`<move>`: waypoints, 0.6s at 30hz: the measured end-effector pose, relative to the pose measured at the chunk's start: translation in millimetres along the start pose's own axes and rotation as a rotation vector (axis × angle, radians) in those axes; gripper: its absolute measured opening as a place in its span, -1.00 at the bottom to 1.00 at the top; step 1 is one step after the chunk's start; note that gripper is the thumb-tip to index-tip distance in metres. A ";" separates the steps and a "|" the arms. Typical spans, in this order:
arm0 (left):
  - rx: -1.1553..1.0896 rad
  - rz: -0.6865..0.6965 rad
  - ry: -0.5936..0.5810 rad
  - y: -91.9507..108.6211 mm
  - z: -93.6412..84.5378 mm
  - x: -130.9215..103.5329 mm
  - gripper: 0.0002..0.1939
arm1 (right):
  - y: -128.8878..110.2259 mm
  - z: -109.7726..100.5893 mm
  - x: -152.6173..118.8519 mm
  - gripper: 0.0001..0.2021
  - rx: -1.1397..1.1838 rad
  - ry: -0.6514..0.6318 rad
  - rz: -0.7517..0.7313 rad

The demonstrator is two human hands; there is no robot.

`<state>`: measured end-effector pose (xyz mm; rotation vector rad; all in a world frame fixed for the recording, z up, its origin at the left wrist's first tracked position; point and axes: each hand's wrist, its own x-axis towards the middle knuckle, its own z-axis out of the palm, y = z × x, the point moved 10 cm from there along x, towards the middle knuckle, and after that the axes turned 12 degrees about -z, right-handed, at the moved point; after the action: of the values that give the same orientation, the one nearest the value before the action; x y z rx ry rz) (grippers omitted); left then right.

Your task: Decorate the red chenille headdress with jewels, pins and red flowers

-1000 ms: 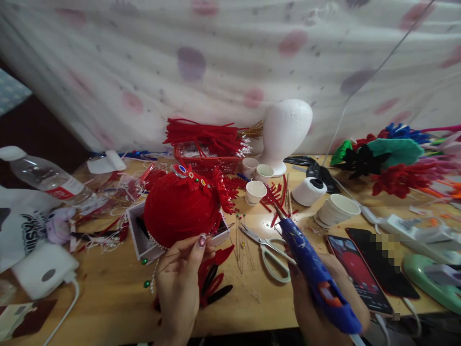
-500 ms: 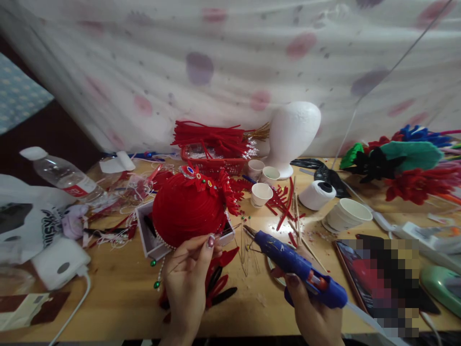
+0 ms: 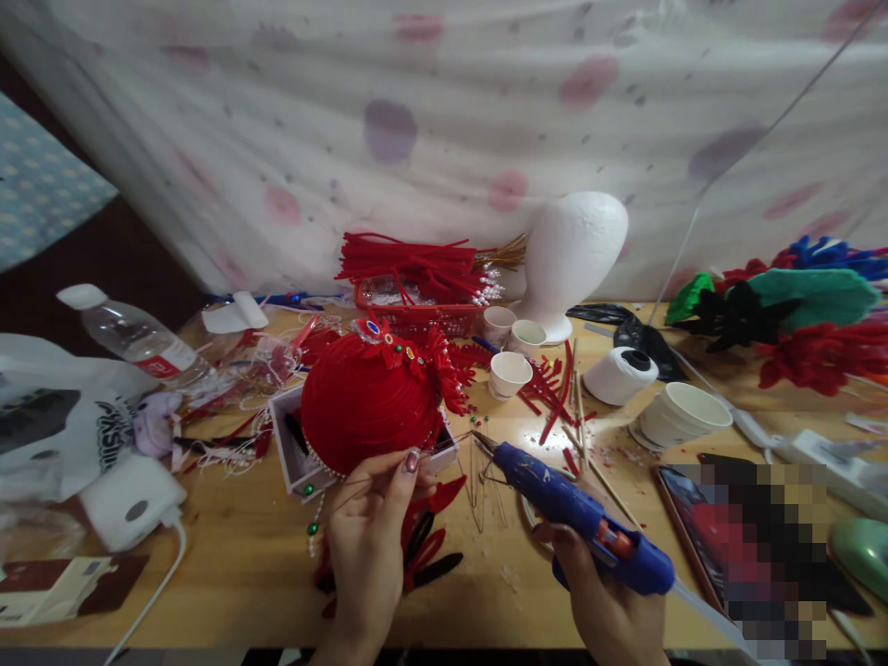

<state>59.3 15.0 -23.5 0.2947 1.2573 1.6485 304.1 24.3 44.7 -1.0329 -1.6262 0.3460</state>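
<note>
1. Head view: the left hand (image 3: 367, 532) has its thumb and fingertips pinched together on a thin wire-like piece (image 3: 454, 438); how much of it lies inside the pinch is hidden.

2. The right hand (image 3: 614, 601) is wrapped around the handle of a blue glue gun (image 3: 555, 490), its thumb along the near side. A pale strip (image 3: 708, 615) runs from the gun's rear end toward the lower right.

3. The wire-like piece points rightward from the left fingertips, its long axis nearly level and its free end slightly raised. The gun's long axis slants from lower right to upper left, so its nozzle (image 3: 486, 444) faces that free end. Tip and nozzle lie just beside each other; whether they touch, I cannot tell. The nozzle is nearer to the left fingertips than to the right hand's grip.

4. Just beyond the left hand, a rounded red headpiece (image 3: 367, 407) with jewelled trim sits over a pale box (image 3: 284, 453).

5. Below the nozzle, loose thin pins (image 3: 480, 518) lie on the wooden table (image 3: 236, 592). Red and black petal shapes (image 3: 437, 569) lie just right of the left hand, and a scissors handle (image 3: 528, 518) shows partly behind the gun.
</note>
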 end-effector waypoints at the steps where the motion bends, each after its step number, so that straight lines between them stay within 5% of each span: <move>1: -0.024 -0.019 0.002 -0.5 0.8 0.1 -0.79 | 0.0 -1.1 0.6 -0.68 -0.001 0.003 0.001; 18: -0.152 -0.112 -0.043 -5.9 10.5 1.3 -0.72 | 0.1 2.0 -10.2 -0.77 -0.006 -0.034 -0.014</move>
<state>69.2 22.0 -24.4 0.1628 1.0900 1.6223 302.2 17.1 37.4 -1.0242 -1.6652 0.3509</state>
